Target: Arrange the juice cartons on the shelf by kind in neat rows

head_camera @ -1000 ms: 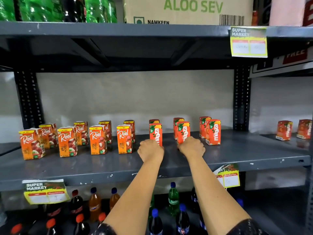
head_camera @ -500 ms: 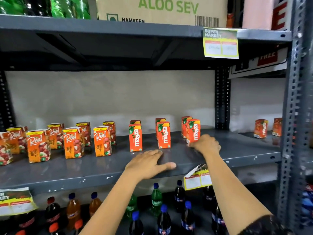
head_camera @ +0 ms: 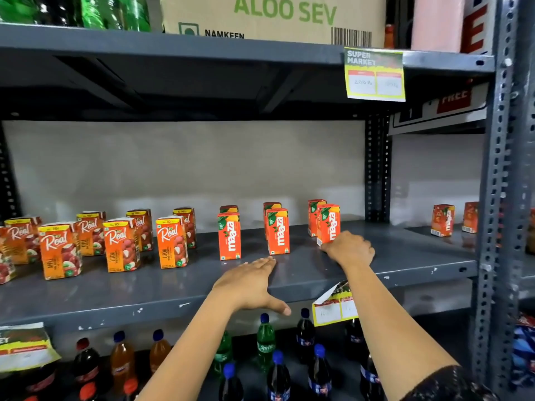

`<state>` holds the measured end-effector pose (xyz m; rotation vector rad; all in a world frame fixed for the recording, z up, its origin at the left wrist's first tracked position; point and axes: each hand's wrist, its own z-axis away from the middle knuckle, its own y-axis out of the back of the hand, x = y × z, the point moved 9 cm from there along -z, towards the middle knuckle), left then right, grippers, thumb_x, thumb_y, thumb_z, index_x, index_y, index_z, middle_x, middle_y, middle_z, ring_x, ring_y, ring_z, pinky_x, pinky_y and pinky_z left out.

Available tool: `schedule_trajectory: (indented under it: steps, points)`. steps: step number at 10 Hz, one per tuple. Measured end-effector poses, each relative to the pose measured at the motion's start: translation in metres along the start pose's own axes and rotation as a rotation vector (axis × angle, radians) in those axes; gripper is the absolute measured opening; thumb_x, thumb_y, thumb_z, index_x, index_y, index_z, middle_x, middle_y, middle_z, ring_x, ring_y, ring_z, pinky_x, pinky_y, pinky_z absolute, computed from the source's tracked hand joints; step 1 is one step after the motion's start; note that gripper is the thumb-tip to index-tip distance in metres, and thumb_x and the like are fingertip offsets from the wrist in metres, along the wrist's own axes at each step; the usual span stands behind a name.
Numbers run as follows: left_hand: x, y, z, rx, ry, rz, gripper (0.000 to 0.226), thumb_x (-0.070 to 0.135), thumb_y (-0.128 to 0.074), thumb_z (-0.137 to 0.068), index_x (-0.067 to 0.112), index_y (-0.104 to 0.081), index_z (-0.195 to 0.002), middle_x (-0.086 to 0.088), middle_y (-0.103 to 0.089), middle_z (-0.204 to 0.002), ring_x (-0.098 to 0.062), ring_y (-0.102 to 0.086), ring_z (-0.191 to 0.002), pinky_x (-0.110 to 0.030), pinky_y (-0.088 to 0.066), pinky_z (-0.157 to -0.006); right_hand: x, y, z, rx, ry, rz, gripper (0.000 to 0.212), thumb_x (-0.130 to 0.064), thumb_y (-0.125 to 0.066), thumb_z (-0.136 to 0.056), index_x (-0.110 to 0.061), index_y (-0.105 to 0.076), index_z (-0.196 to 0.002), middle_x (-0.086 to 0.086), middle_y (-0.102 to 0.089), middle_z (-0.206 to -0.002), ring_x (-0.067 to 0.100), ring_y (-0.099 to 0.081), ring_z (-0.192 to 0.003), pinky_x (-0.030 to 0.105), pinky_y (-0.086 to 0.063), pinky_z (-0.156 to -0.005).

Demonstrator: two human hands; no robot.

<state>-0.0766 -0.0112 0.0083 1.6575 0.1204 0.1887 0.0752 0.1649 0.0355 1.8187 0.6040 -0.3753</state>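
Orange Real juice cartons point(head_camera: 172, 241) stand in two rows on the left of the grey shelf point(head_camera: 86, 293). To their right, red-orange Maaza cartons stand in three short files, fronted by one at the left point(head_camera: 229, 235), one in the middle point(head_camera: 278, 231) and one at the right point(head_camera: 328, 224). My left hand point(head_camera: 249, 285) lies flat and open on the shelf's front edge, below the middle file, touching no carton. My right hand point(head_camera: 347, 250) is curled around the foot of the right front Maaza carton.
Two more Maaza cartons point(head_camera: 442, 219) stand on the neighbouring shelf, beyond a perforated steel post point(head_camera: 498, 198). Soft-drink bottles point(head_camera: 265, 342) fill the shelf below. A price tag point(head_camera: 333, 305) hangs from the shelf edge. A cardboard box point(head_camera: 275, 15) sits on the shelf above.
My left hand let go of the left Maaza carton and dropped flat onto the shelf front. My right hand moved from the middle carton to the right one. The view swung right.
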Motion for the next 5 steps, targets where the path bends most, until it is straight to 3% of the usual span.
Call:
schedule_trajectory:
  steps: [2, 3, 4, 5]
  points:
    - [0.004, 0.005, 0.003, 0.019, -0.04, -0.003, 0.111, 0.069, -0.063, -0.073, 0.019, -0.008, -0.155, 0.004, -0.007, -0.162, -0.016, -0.012, -0.147, -0.034, -0.013, -0.116, 0.003, 0.0, 0.004, -0.031, -0.026, 0.022, 0.081, -0.066, -0.058, -0.075, -0.004, -0.051, -0.127, 0.02, -0.055, -0.13, 0.036, -0.051, -0.121, 0.039, -0.041, -0.097]
    - [-0.001, 0.006, 0.016, 0.04, -0.082, -0.023, 0.1, 0.063, -0.061, -0.08, 0.018, -0.011, -0.154, 0.003, -0.009, -0.162, -0.015, -0.014, -0.147, -0.034, -0.014, -0.118, 0.003, 0.001, 0.02, -0.093, -0.054, -0.042, 0.079, -0.057, -0.063, -0.077, -0.003, -0.039, -0.128, 0.021, -0.053, -0.132, 0.037, -0.048, -0.125, 0.042, -0.038, -0.1]
    - [-0.019, 0.008, 0.045, 0.027, -0.13, 0.127, 0.08, 0.052, -0.057, -0.088, 0.023, -0.02, -0.153, 0.005, -0.019, -0.16, -0.016, -0.02, -0.145, -0.034, -0.019, -0.116, -0.03, 0.009, 0.047, -0.102, 0.038, -0.22, 0.063, -0.042, -0.063, -0.082, -0.004, -0.037, -0.126, 0.02, -0.058, -0.124, 0.038, -0.054, -0.118, 0.044, -0.042, -0.097]
    - [-0.058, 0.05, 0.071, 0.25, -0.049, 0.209, 0.063, 0.048, -0.048, -0.095, 0.028, -0.026, -0.151, 0.002, -0.031, -0.155, -0.021, -0.028, -0.142, -0.04, -0.026, -0.115, -0.095, 0.041, 0.082, 0.152, 0.325, -0.486, 0.036, -0.033, -0.059, -0.088, -0.008, -0.053, -0.113, 0.019, -0.069, -0.098, 0.038, -0.065, -0.097, 0.039, -0.048, -0.081]
